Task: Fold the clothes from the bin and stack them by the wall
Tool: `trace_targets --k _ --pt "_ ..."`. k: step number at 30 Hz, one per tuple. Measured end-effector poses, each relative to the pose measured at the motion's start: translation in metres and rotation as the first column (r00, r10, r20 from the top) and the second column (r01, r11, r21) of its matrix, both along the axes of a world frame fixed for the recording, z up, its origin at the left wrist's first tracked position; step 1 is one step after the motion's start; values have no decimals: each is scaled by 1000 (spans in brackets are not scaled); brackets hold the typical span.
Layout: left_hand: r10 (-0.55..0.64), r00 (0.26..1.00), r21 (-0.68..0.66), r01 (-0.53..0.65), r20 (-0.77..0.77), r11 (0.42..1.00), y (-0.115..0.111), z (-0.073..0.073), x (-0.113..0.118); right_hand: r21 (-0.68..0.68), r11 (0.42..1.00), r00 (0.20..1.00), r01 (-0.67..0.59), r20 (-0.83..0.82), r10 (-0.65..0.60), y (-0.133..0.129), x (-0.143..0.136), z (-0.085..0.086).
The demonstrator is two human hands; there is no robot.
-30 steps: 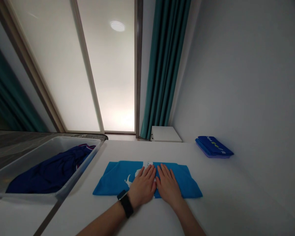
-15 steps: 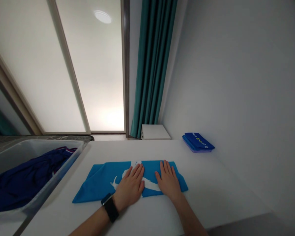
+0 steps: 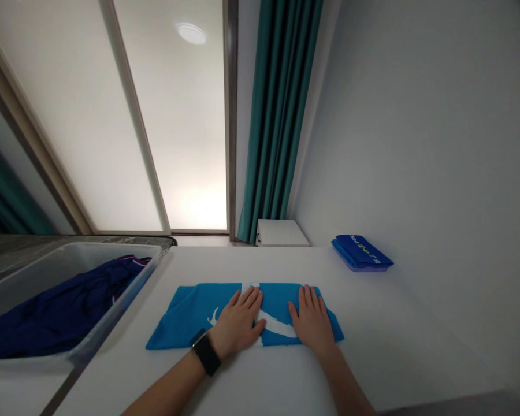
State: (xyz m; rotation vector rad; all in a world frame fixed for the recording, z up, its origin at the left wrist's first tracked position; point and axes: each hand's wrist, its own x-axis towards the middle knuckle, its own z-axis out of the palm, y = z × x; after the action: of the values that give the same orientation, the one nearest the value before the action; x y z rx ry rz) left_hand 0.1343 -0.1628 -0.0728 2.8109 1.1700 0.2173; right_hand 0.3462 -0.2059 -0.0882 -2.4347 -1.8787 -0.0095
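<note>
A bright blue garment (image 3: 186, 320) with a white print lies folded into a long flat strip on the white table (image 3: 260, 384). My left hand (image 3: 239, 323), with a black watch on its wrist, rests palm down on the middle of the cloth, over part of the print. Near the garment's right end, my right hand (image 3: 314, 320) lies flat with its fingers stretched out. Neither hand grips the fabric. The cloth beneath both palms is hidden.
At the left stands a translucent plastic bin (image 3: 112, 249) with a dark blue garment (image 3: 65, 303) in it. A stack of folded blue clothes (image 3: 361, 252) sits at the table's far right by the wall. A white cabinet (image 3: 281, 232) and a green curtain (image 3: 277, 127) are beyond.
The whole view has shifted a little, so everything appears farther right. Both hands stay flat on the blue garment, with hardly any movement over it.
</note>
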Motion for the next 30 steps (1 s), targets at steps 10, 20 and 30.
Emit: trace_targets --k 10,20,30 --pt "223 975 56 -223 -1 973 22 -1 -44 16 1000 997 -22 68 21 3 6 -13" --pt "477 878 105 -471 -42 876 34 -7 -105 3 1000 995 -30 90 30 6 12 -23" --pt "556 830 161 -542 -52 825 38 -7 -122 6 1000 996 -21 91 20 5 10 -21"
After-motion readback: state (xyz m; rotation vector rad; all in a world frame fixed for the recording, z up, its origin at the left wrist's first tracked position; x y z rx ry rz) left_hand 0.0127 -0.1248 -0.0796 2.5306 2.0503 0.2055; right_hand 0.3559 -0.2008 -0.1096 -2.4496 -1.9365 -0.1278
